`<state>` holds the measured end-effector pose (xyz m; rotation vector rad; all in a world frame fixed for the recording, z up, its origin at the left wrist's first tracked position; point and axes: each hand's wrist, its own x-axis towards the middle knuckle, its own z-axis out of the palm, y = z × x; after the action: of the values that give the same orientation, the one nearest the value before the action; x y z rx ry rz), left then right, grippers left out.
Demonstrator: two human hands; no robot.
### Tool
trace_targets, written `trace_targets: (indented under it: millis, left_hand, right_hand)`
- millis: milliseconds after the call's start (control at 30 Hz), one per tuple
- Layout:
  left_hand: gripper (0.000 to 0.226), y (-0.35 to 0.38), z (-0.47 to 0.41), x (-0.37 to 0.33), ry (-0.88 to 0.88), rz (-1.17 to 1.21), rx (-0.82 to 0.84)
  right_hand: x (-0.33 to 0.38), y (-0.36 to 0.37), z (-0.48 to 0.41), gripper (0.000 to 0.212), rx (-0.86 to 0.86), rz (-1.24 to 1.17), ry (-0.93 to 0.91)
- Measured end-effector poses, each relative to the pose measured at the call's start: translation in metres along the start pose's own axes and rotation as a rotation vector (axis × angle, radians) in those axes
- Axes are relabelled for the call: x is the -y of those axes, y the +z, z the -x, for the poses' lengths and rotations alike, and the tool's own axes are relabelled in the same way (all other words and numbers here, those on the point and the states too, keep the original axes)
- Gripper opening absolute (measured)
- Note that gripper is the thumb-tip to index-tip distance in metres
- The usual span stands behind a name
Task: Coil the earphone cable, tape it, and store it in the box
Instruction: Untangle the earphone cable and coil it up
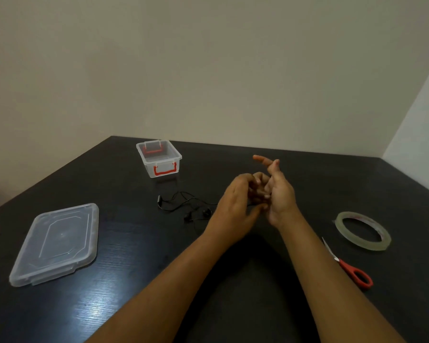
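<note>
A black earphone cable [181, 203] lies loosely on the dark table, its two earbuds [198, 214] just left of my hands. One end of the cable runs up between my hands. My left hand [235, 204] is curled around that end. My right hand [279, 194] meets it, with the forefinger stretched out and the other fingers bent on the cable. The part inside my hands is hidden. A small clear box [167, 167] with red latches stands open at the back left. A roll of clear tape [363, 230] lies flat to the right.
The box's clear lid [57, 243] lies flat at the near left. Red-handled scissors [349, 267] lie shut beside my right forearm, just below the tape. The table [124, 280] ends against a plain wall at the back.
</note>
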<state>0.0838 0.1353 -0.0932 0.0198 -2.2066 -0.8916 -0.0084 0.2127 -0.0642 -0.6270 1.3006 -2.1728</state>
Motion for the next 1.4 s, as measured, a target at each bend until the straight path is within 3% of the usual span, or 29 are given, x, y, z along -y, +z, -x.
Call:
trace_targets:
  millis: [67,133,233,300,367,433,533,600,667,767,833,900,933,1000,1067,1233,1300,1400]
  left_hand:
    - [0.044,0.001,-0.001,0.002,-0.072,0.063,-0.025]
    - [0.045,-0.004,-0.004,0.006,-0.139,0.118,0.050]
    - [0.025,-0.017,-0.007,0.011,-0.196,0.080,0.207]
    - [0.010,-0.030,-0.011,0.017,-0.213,-0.033,0.171]
    - [0.010,-0.041,-0.014,0.024,-0.266,-0.039,0.123]
    - [0.015,-0.049,-0.016,0.025,-0.390,0.126,0.088]
    - [0.023,-0.061,-0.017,0.021,-0.588,0.651,-0.020]
    - [0.024,-0.071,-0.018,0.022,-0.611,0.980,-0.094]
    - [0.025,-0.075,-0.018,0.022,-0.587,1.072,-0.097]
    - [0.024,-0.066,-0.018,0.019,-0.605,0.891,-0.091]
    - [0.009,-0.058,-0.016,0.022,-0.496,0.527,-0.141]
    - [0.028,-0.048,-0.012,0.027,-0.255,0.062,-0.029]
    - [0.042,-0.040,-0.009,0.027,-0.154,-0.039,0.085]
    - [0.055,-0.023,-0.003,0.018,-0.126,0.042,0.268]
    - [0.052,-0.012,-0.001,0.009,-0.183,0.171,0.280]
    - [0.015,-0.024,-0.008,0.019,-0.175,-0.143,0.224]
    - [0.013,-0.031,-0.012,0.020,-0.287,-0.004,0.183]
    - [0.024,-0.039,-0.017,0.015,-0.533,0.482,-0.013]
  right_hand:
    - [0.000,0.000,0.000,0.052,0.008,-0.087,0.022]
    - [-0.001,0.000,-0.001,0.053,-0.009,-0.171,0.032]
    - [0.001,-0.004,-0.003,0.052,-0.094,-0.333,-0.005]
    - [0.004,-0.010,-0.004,0.051,-0.193,-0.412,-0.009]
    - [0.005,-0.016,-0.006,0.050,-0.287,-0.436,0.025]
    - [0.004,-0.018,-0.007,0.050,-0.322,-0.404,0.088]
    - [-0.002,-0.019,-0.010,0.051,-0.315,-0.259,0.190]
    - [-0.005,-0.022,-0.010,0.048,-0.328,-0.175,0.248]
    - [-0.008,-0.022,-0.009,0.045,-0.328,-0.055,0.294]
    - [-0.010,-0.014,-0.007,0.045,-0.282,-0.018,0.325]
    - [-0.008,-0.007,-0.007,0.046,-0.220,-0.127,0.282]
    - [-0.008,-0.001,-0.007,0.046,-0.159,-0.240,0.207]
    - [-0.009,0.001,-0.007,0.046,-0.140,-0.275,0.162]
    - [-0.012,0.004,-0.005,0.045,-0.135,-0.297,0.088]
    - [-0.013,0.007,-0.004,0.044,-0.142,-0.318,0.041]
    - [-0.002,0.000,-0.007,0.044,-0.233,-0.481,-0.069]
    - [-0.001,-0.003,-0.007,0.044,-0.334,-0.475,-0.083]
    - [-0.006,0.002,-0.005,0.042,-0.430,-0.308,-0.051]
